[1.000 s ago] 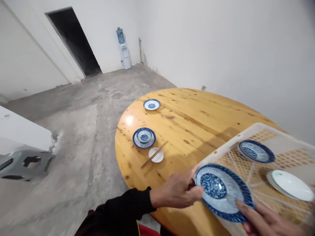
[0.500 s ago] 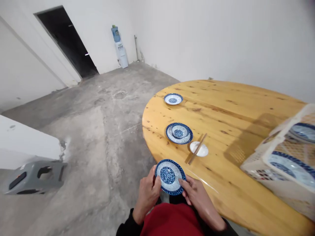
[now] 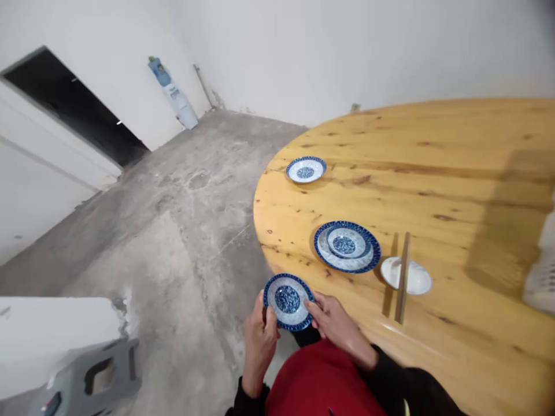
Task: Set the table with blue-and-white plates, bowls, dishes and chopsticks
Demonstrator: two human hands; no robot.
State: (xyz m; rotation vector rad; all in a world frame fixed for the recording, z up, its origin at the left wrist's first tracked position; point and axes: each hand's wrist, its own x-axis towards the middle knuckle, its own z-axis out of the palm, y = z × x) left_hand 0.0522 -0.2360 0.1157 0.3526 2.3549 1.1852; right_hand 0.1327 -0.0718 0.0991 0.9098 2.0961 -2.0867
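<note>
A blue-and-white patterned plate [image 3: 288,301] is held before my body, beside the table's near-left edge. My left hand [image 3: 262,329] grips its left rim, thumb on top. My right hand [image 3: 333,318] pinches the right rim, thumb on the upper face and fingers beneath. Beyond, on the table, a larger blue-rimmed plate [image 3: 370,254] carries a smaller blue-and-white dish [image 3: 345,244]. To their right, chopsticks [image 3: 403,283] lie across a small white dish [image 3: 418,278]. Farther back sits another blue-and-white plate [image 3: 306,171] near the table's curved edge.
The round wooden table [image 3: 433,190] fills the right side. A white plastic basket [image 3: 541,277] shows partly at the right edge. On the concrete floor [image 3: 182,254] stands a grey stool [image 3: 113,375], lower left. A water dispenser [image 3: 180,104] stands by the far wall, near a dark doorway [image 3: 78,104].
The view has turned and come closer to the table, so the basket has mostly left at the right. Both hands still hold the plate, now beside the table's edge.
</note>
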